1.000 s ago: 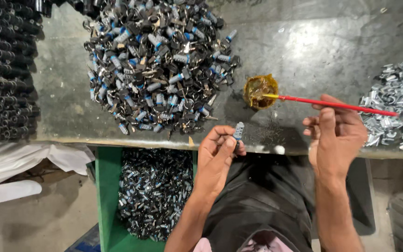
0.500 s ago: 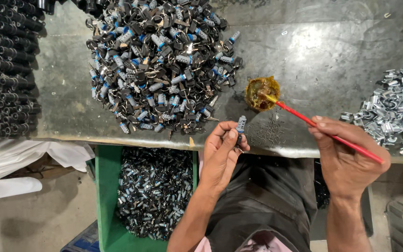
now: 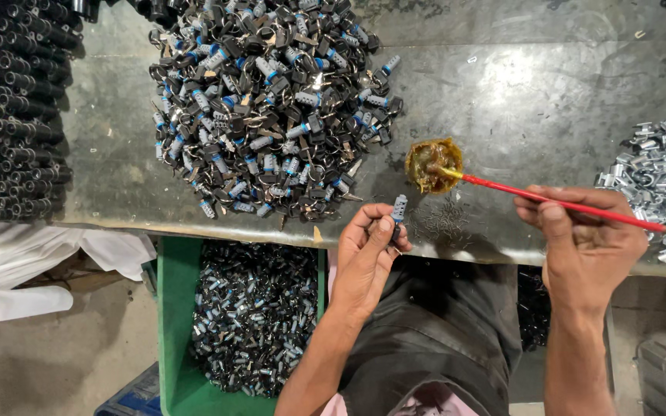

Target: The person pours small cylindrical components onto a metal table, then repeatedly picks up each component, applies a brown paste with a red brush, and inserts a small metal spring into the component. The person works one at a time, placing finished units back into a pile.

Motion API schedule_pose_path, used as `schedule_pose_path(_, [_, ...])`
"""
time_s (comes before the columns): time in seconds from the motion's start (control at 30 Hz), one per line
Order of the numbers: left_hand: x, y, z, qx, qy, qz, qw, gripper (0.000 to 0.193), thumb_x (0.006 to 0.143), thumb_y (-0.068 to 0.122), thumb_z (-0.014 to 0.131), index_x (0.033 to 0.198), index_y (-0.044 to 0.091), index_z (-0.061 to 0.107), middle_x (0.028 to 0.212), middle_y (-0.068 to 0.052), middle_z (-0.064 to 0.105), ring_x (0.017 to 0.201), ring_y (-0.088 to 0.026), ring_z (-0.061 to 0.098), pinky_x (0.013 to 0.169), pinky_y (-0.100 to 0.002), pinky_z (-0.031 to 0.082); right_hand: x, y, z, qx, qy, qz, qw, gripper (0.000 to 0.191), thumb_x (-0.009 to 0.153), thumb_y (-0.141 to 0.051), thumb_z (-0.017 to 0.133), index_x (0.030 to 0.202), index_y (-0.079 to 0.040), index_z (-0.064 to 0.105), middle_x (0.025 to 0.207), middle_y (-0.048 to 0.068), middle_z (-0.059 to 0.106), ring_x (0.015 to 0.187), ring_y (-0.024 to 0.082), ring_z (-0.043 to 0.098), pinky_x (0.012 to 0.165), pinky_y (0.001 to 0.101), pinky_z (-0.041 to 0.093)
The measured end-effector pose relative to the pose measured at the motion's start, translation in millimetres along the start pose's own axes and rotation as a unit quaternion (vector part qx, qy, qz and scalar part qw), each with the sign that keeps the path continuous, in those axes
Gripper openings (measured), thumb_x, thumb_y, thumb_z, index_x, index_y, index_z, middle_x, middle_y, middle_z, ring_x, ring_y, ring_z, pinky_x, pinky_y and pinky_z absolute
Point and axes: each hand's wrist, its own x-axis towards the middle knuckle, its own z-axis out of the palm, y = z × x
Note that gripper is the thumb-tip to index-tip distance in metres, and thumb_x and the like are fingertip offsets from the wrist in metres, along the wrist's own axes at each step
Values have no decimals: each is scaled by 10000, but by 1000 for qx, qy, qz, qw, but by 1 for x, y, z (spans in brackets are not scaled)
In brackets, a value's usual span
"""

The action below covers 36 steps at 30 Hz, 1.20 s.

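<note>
The left hand (image 3: 368, 254) is pinching a small silver lock cylinder with a black key end (image 3: 398, 209) between its thumb and fingers. It is holding the little part upright, just over the near edge of the grey metal table (image 3: 549, 100).

The right hand (image 3: 583, 243) is gripping a thin red stick brush (image 3: 556, 202) with its fingers closed around it. The tip of the stick is sitting in a small round pot of sticky yellow-brown grease (image 3: 434, 164), which is resting on the table close to the little part.

So the step in hand looks like picking up grease on the stick. The next move probably calls for lifting the tip out and bringing it to the small part, with a steady hand, because the part is tiny and the grease is gooey.

A big heap of silver and black lock cylinders with blue bands (image 3: 267, 108) is lying on the table behind the left hand. A green plastic bin (image 3: 169, 323) full of the same kind of parts is standing under the table edge. Rows of black tubes (image 3: 9, 115) are stacked at the far left. A pile of shiny bent metal clips (image 3: 660, 177) is lying at the right, touching the stick's back end. White cloth (image 3: 32, 270) is hanging below the table at the left. Nothing is standing between the pot and the held part.
</note>
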Motion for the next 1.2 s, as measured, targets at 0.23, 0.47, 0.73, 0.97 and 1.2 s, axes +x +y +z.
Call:
schedule_pose_path(0.23, [0,0,-3,3,8,0,1000,256,1014,147,671,1233,30,606,967,-54,658,895,-130,627,837,-320,546,13,-5,9,-23,62,32,997,167,1056,21,675,1166,49,553,1060,222,700,956,243,747,884,374,658])
schedule_pose_path(0.47, [8,-6,-7,-26,21,-1,999,242,1026,151,659,1229,33,600,974,-51,655,882,-135,627,817,-326,549,21,-7,6,-23,36,-1,999,145,1125,24,682,1164,79,554,1087,249,703,990,266,751,908,378,619])
schedule_pose_path(0.73, [9,-6,-9,-28,28,-1,999,234,1022,167,670,1209,49,595,967,-43,648,868,-130,623,811,-320,545,24,1,0,32,30,15,999,147,1173,16,657,1224,56,525,1114,238,708,980,252,749,913,359,656])
schedule_pose_path(0.97, [9,-5,-7,-24,29,-5,999,223,1025,164,665,1204,49,596,962,-45,647,866,-131,623,808,-318,544,23,-13,6,-69,26,-23,997,136,1139,53,615,1229,50,513,1111,218,678,1061,258,731,918,371,618])
schedule_pose_path(1.2, [12,-6,-1,-28,23,0,999,224,1029,164,663,1209,49,597,976,-48,648,881,-130,624,812,-313,541,19,-11,4,-32,35,9,999,110,1121,51,606,1204,58,533,1138,235,694,998,253,744,922,358,658])
